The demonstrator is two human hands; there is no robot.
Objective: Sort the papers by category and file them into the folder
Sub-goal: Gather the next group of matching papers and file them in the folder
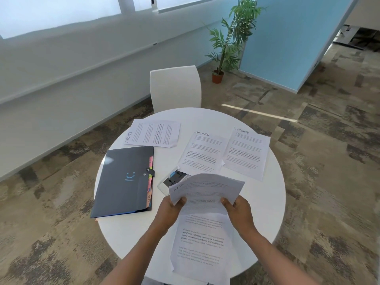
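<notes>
Three sheets [205, 153] headed "SPORTS"; both hands [171, 210] hold "HR" sheet [205, 187].

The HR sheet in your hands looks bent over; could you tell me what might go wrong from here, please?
1. The HR sheet curls over between the left hand and right hand, so it may crease.
2. The folder is shut, so filing needs a free hand.
3. One sports sheet lies near the table edge and might slide off.
</notes>
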